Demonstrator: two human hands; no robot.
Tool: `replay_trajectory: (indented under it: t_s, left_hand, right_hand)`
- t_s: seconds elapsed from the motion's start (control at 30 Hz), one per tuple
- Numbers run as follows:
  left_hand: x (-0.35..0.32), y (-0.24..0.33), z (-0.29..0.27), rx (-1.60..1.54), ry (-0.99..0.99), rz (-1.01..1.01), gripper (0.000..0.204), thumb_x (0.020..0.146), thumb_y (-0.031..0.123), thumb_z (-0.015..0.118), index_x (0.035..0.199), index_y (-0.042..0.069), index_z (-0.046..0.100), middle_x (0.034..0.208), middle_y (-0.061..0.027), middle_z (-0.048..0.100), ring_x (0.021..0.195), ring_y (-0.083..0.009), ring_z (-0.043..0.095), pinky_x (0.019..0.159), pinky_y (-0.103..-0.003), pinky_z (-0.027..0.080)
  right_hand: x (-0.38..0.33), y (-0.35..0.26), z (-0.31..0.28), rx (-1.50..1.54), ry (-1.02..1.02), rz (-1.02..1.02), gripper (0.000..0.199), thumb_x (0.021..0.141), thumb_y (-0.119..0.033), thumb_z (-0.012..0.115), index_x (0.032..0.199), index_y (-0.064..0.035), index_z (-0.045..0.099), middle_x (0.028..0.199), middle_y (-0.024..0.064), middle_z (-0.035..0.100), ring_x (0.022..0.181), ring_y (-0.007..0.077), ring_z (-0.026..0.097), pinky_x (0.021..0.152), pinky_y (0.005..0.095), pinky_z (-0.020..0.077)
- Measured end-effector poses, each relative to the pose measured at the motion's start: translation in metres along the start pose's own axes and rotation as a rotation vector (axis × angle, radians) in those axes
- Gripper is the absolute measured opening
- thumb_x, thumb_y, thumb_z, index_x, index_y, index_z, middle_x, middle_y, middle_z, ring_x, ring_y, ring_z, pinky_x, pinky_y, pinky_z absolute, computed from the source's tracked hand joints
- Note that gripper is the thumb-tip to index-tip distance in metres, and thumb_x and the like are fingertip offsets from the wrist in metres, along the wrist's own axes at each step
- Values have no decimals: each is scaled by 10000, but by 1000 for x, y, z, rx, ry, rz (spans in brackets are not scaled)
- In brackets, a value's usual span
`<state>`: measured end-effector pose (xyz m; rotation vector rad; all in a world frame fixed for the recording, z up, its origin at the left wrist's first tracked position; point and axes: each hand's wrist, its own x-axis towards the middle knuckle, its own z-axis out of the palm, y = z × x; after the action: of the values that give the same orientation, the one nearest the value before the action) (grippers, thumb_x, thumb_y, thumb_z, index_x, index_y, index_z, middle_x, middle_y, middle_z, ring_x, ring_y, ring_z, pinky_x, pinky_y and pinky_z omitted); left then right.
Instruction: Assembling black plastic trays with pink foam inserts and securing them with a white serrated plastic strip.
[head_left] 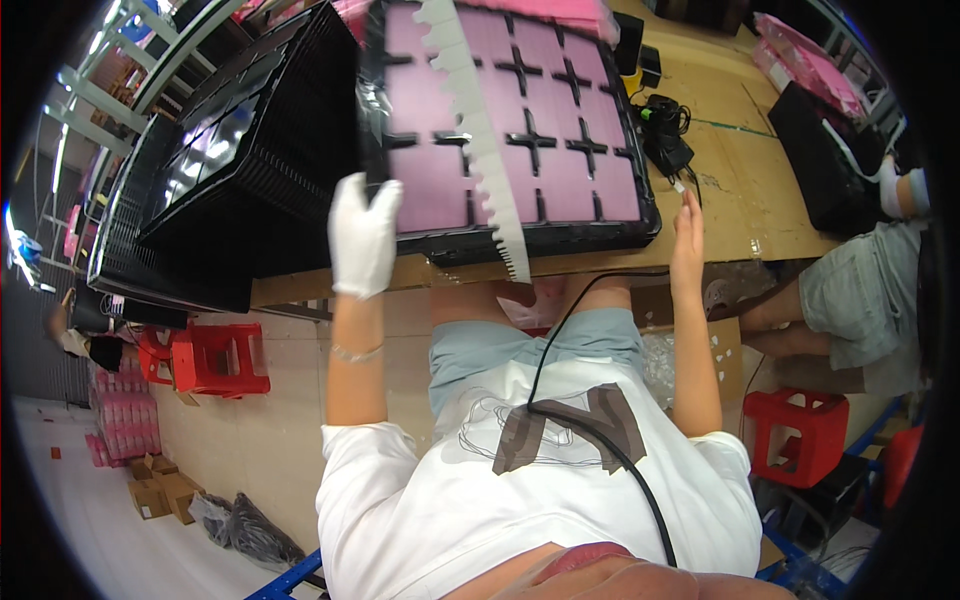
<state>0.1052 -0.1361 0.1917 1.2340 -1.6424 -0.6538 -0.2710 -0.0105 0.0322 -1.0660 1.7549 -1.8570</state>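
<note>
A black plastic tray (pixel 440 240) lies in front of me, its several cells filled with flat pink pieces (pixel 420 190). Across it runs a long pale strip (pixel 485 150) with a notched edge, its near end hanging past the tray's front rim. My left hand (pixel 363 240), in a white glove, grips the tray's near left corner, thumb on the inner side and fingers outside. My right hand (pixel 688 245), bare, is held upright beyond the tray's right corner, fingers stretched out and apart from the tray. Nothing shows in it.
A tall stack of black trays (pixel 270 150) stands at the left. Black cables and an adapter (pixel 665 135) lie right of the tray on the cardboard-covered table (pixel 730 160). Another person (pixel 860 290) is at the right, near a black box (pixel 815 160). Red stools (pixel 795 435) stand on the floor.
</note>
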Motion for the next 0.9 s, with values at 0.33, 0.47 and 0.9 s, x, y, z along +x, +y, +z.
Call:
replay_trajectory:
  t_s: [0.33,0.47,0.9]
  left_hand:
    - [-100,109,-275,1408,1228,658,364,824,88,675,1183,138,710,1244,-188,634,1062,-306,651,899,-331,536]
    - [-76,163,-239,1371,1415,711,329,878,296,707,1187,182,706,1219,-164,656,1031,-288,663,871,-354,531]
    - [106,106,-103,1428,39,453,262,943,338,573,1058,125,675,977,-150,699,874,-361,668,763,-447,540]
  right_hand:
    - [-52,-36,-53,124,161,97,493,1065,-322,369,1394,37,453,1448,172,455,1382,257,397,1094,391,374]
    - [-51,-41,-47,121,170,77,505,1067,-325,345,1390,48,450,1436,192,462,1369,275,414,1100,412,378]
    - [-59,-38,-26,46,41,63,504,1076,-322,307,1387,43,464,1425,195,471,1352,274,438,1079,413,402]
